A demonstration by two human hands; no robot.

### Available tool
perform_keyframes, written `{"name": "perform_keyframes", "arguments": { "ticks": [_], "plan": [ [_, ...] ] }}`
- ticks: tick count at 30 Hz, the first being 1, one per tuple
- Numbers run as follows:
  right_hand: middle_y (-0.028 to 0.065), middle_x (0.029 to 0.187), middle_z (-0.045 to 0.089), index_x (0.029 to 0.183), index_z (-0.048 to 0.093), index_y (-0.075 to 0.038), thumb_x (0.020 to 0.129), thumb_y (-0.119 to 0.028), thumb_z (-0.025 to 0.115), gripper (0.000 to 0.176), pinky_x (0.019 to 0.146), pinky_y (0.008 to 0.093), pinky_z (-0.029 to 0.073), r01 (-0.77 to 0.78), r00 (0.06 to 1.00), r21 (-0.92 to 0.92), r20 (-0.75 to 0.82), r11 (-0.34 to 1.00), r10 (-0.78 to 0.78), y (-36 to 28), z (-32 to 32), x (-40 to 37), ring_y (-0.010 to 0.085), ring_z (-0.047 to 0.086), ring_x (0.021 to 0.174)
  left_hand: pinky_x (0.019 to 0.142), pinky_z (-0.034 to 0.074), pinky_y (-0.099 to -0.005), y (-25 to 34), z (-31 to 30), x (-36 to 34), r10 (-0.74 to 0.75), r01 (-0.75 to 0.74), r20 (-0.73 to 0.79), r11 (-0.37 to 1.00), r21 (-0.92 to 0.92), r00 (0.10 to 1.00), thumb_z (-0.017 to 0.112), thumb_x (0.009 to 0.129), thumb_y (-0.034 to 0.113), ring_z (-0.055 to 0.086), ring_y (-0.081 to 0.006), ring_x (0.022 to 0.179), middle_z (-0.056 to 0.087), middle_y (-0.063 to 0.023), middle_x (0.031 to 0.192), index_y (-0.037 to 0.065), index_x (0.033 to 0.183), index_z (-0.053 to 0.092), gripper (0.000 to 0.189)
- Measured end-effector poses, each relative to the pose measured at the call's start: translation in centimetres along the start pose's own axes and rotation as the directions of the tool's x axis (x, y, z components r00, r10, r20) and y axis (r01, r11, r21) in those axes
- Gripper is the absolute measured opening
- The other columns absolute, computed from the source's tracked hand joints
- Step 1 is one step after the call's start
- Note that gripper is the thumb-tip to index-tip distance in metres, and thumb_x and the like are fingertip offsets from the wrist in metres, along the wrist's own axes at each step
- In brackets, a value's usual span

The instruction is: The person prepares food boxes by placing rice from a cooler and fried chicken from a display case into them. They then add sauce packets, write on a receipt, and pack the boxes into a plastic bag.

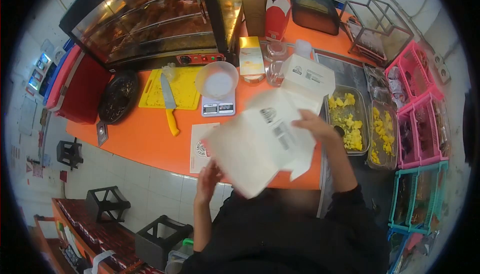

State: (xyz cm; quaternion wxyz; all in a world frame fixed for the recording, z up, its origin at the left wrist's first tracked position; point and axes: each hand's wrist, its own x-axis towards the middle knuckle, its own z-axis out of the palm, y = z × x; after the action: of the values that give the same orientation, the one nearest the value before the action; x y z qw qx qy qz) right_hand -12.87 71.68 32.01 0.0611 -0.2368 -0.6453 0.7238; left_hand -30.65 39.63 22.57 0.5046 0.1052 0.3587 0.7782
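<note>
A partly unfolded white cardboard food box (255, 146), printed with a dark logo and text, is tilted above the orange counter. My right hand (312, 125) grips its right side, thumb and fingers on the printed panel. At the lower left edge of the box is my left hand (208, 176), its fingers curled against the cardboard and slightly blurred. Another white box (310, 76) stands just behind. Under the left part of the held box lies a flat white printed sheet (198, 149), partly covered.
A kitchen scale (218, 107) bears a translucent bowl (216, 80). Left of it, a yellow-handled knife (169, 103) rests on a yellow cutting board (187, 94). A glass warmer (150, 24) stands behind. Trays (366, 124) of yellow food pieces and pink baskets (417, 134) are right.
</note>
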Motion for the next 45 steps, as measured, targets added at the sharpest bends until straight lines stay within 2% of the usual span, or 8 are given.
{"name": "perform_keyframes", "arguments": {
  "ticks": [2, 7, 10, 16, 23, 28, 36, 45],
  "plan": [
    [0.0137, 0.113, 0.056, 0.119, 0.048, 0.003, 0.079, -0.014, 0.057, 0.045, 0.090, 0.0329, 0.041, 0.056, 0.985, -0.577, -0.103, 0.815, -0.141, 1.4, -5.4, 2.0, 0.0241, 0.054, 0.102, 0.100, 0.029, -0.0358, 1.5, 2.0, -0.4, 0.412, -0.149, -0.103, 0.536, 0.831, 0.905, 0.059, 0.081, 0.024, 0.038, -0.0251, 0.119, 0.035, -0.0157, 0.135, -0.002, 0.133, 0.030, 0.065],
    [0.0169, 0.120, 0.050, 0.118, 0.049, -0.002, 0.075, -0.018, 0.059, 0.047, 0.096, 0.0365, 0.035, -0.276, 0.947, -0.857, -0.320, 0.434, -0.031, -1.1, -6.5, 5.8, 0.0318, 0.045, 0.114, 0.095, 0.036, -0.0427, 1.5, 0.2, 2.0, 0.689, 0.135, -0.106, 0.012, 0.991, 0.717, 0.078, 0.062, 0.016, 0.036, -0.0366, 0.119, 0.040, -0.0233, 0.124, -0.004, 0.132, 0.024, 0.091],
    [0.0149, 0.119, 0.050, 0.117, 0.049, -0.006, 0.073, -0.017, 0.058, 0.046, 0.096, 0.0448, 0.032, -0.087, 0.651, -0.984, -0.175, 0.156, -0.739, 1.6, -0.2, 7.3, 0.0309, 0.046, 0.112, 0.096, 0.036, -0.0423, 1.2, -2.8, 2.9, 0.539, 0.083, -0.143, 0.134, 0.988, 0.830, 0.081, 0.056, 0.019, 0.035, -0.0380, 0.119, 0.035, -0.0251, 0.127, -0.005, 0.130, 0.026, 0.095],
    [0.0218, 0.113, 0.048, 0.123, 0.039, -0.004, 0.080, -0.013, 0.050, 0.046, 0.089, 0.0464, 0.040, 0.095, 0.993, -0.722, 0.023, 0.685, -0.114, 9.2, 17.1, 8.3, 0.0387, 0.049, 0.101, 0.097, 0.035, -0.0391, -1.1, -6.3, 1.6, 0.539, 0.044, -0.194, 0.279, 0.959, 0.820, 0.071, 0.061, 0.003, 0.040, -0.0329, 0.117, 0.036, -0.0203, 0.129, -0.002, 0.133, 0.022, 0.087],
    [0.0204, 0.123, 0.038, 0.126, 0.037, -0.006, 0.074, -0.011, 0.057, 0.056, 0.078, 0.0440, 0.044, 0.248, 0.967, -0.652, 0.125, 0.716, -0.221, 11.0, 17.3, 9.0, 0.0372, 0.048, 0.103, 0.090, 0.042, -0.0360, -0.3, -7.7, 1.3, 0.378, -0.002, -0.256, 0.565, 0.825, 0.890, 0.063, 0.062, -0.002, 0.044, -0.0278, 0.113, 0.039, -0.0174, 0.126, 0.005, 0.134, 0.026, 0.081],
    [0.0162, 0.132, 0.032, 0.130, 0.036, -0.014, 0.060, -0.021, 0.069, 0.077, 0.090, 0.0526, 0.035, 0.338, 0.938, -0.938, 0.329, 0.075, -0.113, 4.7, 18.1, 8.0, 0.0345, 0.035, 0.120, 0.085, 0.045, -0.0327, 4.5, -6.5, 1.9, 0.123, 0.048, -0.138, 0.552, 0.833, 0.983, 0.059, 0.061, 0.002, 0.046, -0.0260, 0.110, 0.045, -0.0123, 0.120, 0.009, 0.130, 0.035, 0.074],
    [0.0140, 0.140, 0.025, 0.134, 0.031, -0.022, 0.049, -0.031, 0.079, 0.098, 0.092, 0.0595, 0.028, 0.728, 0.676, -0.682, 0.732, 0.070, 0.091, 5.7, 17.8, 12.9, 0.0317, 0.019, 0.132, 0.099, 0.033, -0.0339, 4.3, -7.5, 3.1, 0.188, -0.130, 0.044, 0.476, 0.870, 0.981, 0.055, 0.061, -0.001, 0.043, -0.0230, 0.113, 0.042, -0.0110, 0.127, 0.008, 0.126, 0.043, 0.068],
    [0.0204, 0.120, 0.038, 0.134, 0.027, -0.017, 0.051, -0.037, 0.078, 0.099, 0.092, 0.0528, 0.032, 0.577, 0.804, -0.736, 0.588, 0.355, -0.088, 4.5, 20.1, 9.1, 0.0350, 0.037, 0.114, 0.099, 0.030, -0.0357, -3.0, -6.3, -4.5, 0.758, -0.473, -0.416, 0.644, 0.602, 0.503, 0.067, 0.075, 0.020, 0.036, -0.0248, 0.121, 0.033, -0.0101, 0.135, 0.004, 0.135, 0.025, 0.075]
  ]
}}
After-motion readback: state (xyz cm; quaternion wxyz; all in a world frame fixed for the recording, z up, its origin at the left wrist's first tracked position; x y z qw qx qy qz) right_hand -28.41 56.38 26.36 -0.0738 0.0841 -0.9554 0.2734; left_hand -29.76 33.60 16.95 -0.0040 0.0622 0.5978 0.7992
